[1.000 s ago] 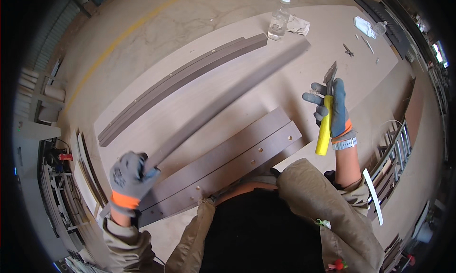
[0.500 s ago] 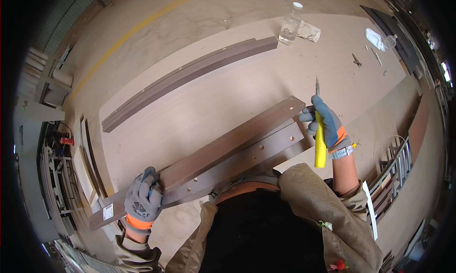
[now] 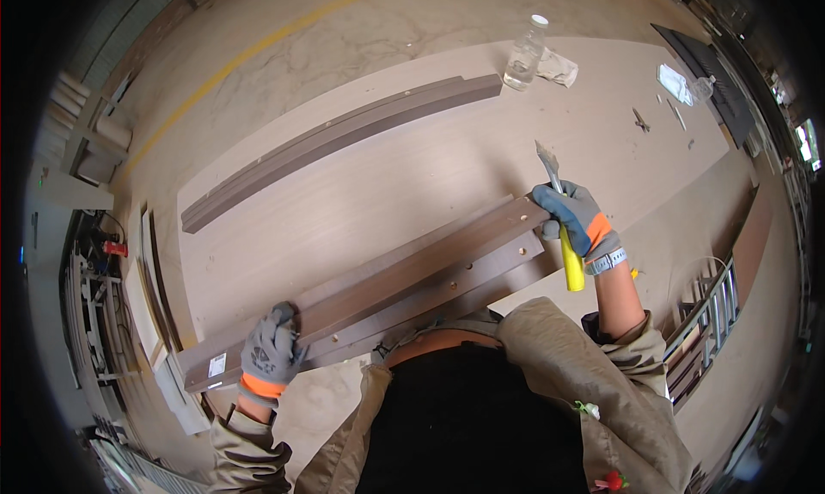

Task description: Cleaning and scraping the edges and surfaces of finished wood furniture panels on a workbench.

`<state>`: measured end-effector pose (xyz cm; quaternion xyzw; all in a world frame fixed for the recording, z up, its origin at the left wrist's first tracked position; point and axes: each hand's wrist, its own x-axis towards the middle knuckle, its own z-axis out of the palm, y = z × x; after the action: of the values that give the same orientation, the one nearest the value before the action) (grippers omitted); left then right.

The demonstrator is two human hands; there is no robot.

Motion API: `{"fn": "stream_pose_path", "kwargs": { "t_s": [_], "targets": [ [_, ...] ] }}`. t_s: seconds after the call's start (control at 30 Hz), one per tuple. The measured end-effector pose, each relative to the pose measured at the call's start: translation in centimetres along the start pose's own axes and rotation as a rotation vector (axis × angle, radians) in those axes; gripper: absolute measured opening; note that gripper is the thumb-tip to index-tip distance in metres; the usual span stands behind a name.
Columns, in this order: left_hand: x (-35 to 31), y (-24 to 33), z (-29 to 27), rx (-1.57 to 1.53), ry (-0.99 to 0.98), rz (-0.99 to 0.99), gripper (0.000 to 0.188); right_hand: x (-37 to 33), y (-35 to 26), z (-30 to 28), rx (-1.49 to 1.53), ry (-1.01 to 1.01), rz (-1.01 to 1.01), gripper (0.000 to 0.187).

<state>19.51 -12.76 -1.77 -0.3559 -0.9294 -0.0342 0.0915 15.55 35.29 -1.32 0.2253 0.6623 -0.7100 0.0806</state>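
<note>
My left hand (image 3: 271,348), in a grey glove with an orange cuff, is closed over the near edge of a long brown board (image 3: 404,275) toward its left end. Beside that end a white label shows. A second brown board with round holes (image 3: 485,268) lies on the near side of the first. My gloved right hand (image 3: 574,219) is closed round a putty knife with a yellow handle (image 3: 572,262), its pointed metal blade directed away from me. The fingers of this hand also meet the board's right end.
The boards rest over a broad pale panel (image 3: 378,184). More brown strips (image 3: 344,141) lie along its far side. A clear bottle with a white cap (image 3: 525,55) stands beside a crumpled cloth (image 3: 559,67). Right of these are a small dark tool (image 3: 641,121) and a dark panel (image 3: 700,77).
My right hand has moved left and closer onto the board's end, turning the putty knife so its blade face shows. The boards have shifted slightly, with my left hand a little to the right.
</note>
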Motion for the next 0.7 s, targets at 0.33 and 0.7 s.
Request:
{"fn": "stream_pose_path", "kwargs": {
  "t_s": [0.33,0.7],
  "targets": [
    [1.9,-0.9,-3.4,-0.288,-0.334,-0.433,0.075,1.3,0.6,3.4,-0.162,-0.018,-0.135,0.013],
    [0.1,-1.1,0.3,-0.206,-0.306,-0.4,0.07,2.1,0.5,-1.3,-0.487,-0.18,-0.222,0.027]
  ]
}}
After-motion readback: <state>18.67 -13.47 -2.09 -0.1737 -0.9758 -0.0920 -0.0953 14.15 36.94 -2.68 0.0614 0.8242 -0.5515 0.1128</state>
